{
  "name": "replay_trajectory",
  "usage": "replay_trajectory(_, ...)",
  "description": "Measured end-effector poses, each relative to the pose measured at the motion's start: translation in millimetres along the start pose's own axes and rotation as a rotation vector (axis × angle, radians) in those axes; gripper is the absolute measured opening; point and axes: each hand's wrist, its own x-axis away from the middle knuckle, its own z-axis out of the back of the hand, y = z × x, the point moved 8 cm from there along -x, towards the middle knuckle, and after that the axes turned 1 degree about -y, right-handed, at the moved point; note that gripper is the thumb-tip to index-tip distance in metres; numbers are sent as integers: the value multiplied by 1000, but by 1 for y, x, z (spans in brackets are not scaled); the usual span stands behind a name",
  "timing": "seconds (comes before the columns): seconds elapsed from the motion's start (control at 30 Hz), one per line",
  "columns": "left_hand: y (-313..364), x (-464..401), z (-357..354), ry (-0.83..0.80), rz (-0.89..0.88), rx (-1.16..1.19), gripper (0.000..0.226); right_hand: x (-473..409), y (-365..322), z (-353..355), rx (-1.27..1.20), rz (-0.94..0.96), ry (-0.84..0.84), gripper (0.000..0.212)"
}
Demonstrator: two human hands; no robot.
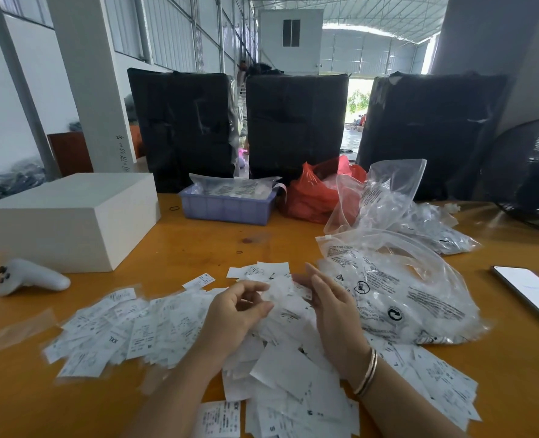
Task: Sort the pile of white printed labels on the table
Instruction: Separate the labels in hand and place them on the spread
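Left hand (235, 311): fingers curled, thumb and fingertips pinching a blurred white label (279, 290) above the pile. Right hand (331, 306): fingers straight, held edge-on just right of that label, touching its far side; cannot tell if it grips. Two bangles (366, 373) on right wrist.

Pile of white printed labels (141, 327) lies on the orange bench (217, 241), spread L to R across the near half, under both forearms, running out of view at the near edge. Legible print: "XXL" on one label left of centre; single "M", "S", "L" marks on others. Rest of print too small to read.

Open room: bare bench strip between pile and purple tray (227, 208); bare patch at near left.

Boundaries:
- Left: white box (69, 216), white controller (29, 278) just in front of it.
- Right: clear printed poly bags (397, 295) touching the pile, recycling mark visible; phone (530, 292) near right edge.
- Far: red bag (312, 197), three black wrapped bales (293, 121), fan (530, 172).
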Motion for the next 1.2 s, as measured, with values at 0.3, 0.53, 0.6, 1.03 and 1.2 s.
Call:
replay_trajectory(0.3,1,0,-3,-33,-43,-67,28,-1,1,7,-109,-58,67,51)
replay_trajectory(0.53,7,1,1,13,-57,-94,19,6,-1,-6,-303,-124,51,15)
replay_trajectory(0.6,8,1,1,18,-53,-80,15,8,0,-7,-294,-127,59,19)
replay_trajectory(1.03,11,4,-7,-91,-19,44,15,10,0,-10,-159,-101,51,14)
replay_trajectory(1.2,8,4,-7,-93,36,133,18,12,0,-14,-255,-169,36,17)
